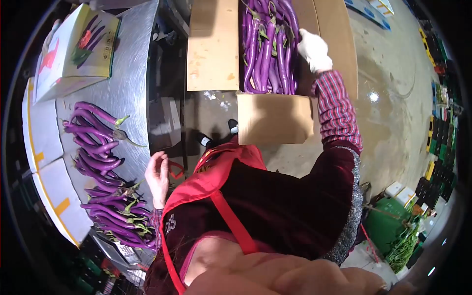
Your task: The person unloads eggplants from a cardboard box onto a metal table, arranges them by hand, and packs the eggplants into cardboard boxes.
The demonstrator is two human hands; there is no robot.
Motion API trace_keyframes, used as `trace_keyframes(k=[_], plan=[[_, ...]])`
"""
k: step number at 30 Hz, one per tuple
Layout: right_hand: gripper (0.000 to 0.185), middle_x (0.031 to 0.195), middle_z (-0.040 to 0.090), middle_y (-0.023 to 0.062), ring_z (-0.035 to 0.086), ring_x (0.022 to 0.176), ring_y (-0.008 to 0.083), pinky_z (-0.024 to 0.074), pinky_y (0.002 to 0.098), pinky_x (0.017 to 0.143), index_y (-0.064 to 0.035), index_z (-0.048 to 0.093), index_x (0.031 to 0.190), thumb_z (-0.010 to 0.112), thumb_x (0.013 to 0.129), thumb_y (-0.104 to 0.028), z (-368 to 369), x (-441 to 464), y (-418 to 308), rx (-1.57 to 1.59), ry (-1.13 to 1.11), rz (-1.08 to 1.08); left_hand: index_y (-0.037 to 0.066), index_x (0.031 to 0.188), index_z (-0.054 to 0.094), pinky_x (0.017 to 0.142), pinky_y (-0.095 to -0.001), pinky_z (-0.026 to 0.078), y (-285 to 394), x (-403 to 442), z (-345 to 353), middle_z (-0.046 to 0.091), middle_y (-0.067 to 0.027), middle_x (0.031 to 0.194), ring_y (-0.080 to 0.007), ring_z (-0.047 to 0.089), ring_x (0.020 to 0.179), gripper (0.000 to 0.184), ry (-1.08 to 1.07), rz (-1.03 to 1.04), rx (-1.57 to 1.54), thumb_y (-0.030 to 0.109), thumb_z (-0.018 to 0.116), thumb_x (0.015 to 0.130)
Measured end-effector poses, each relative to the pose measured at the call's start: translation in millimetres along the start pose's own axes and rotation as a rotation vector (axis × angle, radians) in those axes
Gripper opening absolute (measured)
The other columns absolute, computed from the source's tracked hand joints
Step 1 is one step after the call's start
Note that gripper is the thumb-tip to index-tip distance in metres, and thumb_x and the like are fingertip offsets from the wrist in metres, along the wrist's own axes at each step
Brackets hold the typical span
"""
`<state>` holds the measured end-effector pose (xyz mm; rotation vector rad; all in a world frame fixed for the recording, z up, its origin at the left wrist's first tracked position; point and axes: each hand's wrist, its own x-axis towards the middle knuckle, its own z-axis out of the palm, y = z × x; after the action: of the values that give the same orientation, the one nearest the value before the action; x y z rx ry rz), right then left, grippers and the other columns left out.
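Note:
My left hand (157, 177) is bare and hangs beside the edge of the metal table. Its fingers are loosely bent and apart, with nothing seen in them. A white glove covers my right hand (315, 51), which is over the right side of an open cardboard box (275, 118). Its fingers look curled in against the outermost of the long purple eggplants (268, 54) lying lengthwise in the box. Whatever those fingers grip, if anything, is hidden. More eggplants (101, 160) lie in a row of bunches on the table, to the left of my left hand.
The metal table (130, 59) runs along the left. On it stands a carton printed with eggplants (73, 54). White boxes with yellow tape (56, 196) line its far side. Dark crates (432, 172) and a green container (388, 223) stand on the right.

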<state>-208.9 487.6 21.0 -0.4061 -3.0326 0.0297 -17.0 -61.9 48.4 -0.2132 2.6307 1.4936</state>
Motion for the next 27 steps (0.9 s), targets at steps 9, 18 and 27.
trace_keyframes(k=[9, 18, 27], plan=[[0.027, 0.083, 0.071, 0.0125, 0.069, 0.076, 0.0271, 0.0563, 0.0388, 0.068, -0.0081, 0.069, 0.100, 0.071, 0.076, -0.021, -87.4, 61.1, -50.9, -0.411, -0.225, -0.380, -0.001, 0.103, 0.064, 0.071, -0.0261, 0.048, 19.3, 30.1, 26.1, 0.066, -0.0066, 0.090, -0.0116, 0.059, 0.079, 0.013, -0.255, 0.028, 0.121, 0.007, 0.063, 0.093], [0.012, 0.081, 0.070, 0.0150, 0.069, 0.074, 0.0332, 0.0548, 0.0424, 0.070, -0.0058, 0.072, 0.082, 0.062, 0.078, -0.012, 6.3, 80.3, -105.4, -0.457, -0.184, -0.998, -0.001, 0.103, 0.064, 0.074, -0.0266, 0.048, -4.9, 16.0, 26.2, 0.066, -0.0058, 0.090, -0.0114, 0.058, 0.080, 0.014, -0.153, 0.001, 0.077, 0.010, 0.063, 0.094], [0.031, 0.074, 0.069, 0.0179, 0.069, 0.071, 0.0344, 0.0542, 0.0458, 0.067, -0.0052, 0.070, 0.083, 0.055, 0.091, -0.031, 108.7, 13.3, -97.6, 0.186, -0.490, -0.335, -0.001, 0.104, 0.064, 0.074, -0.0255, 0.048, -36.3, -12.7, 12.2, 0.064, -0.0027, 0.088, -0.0096, 0.057, 0.081, 0.015, -0.037, -0.185, -0.039, 0.012, 0.062, 0.095]])
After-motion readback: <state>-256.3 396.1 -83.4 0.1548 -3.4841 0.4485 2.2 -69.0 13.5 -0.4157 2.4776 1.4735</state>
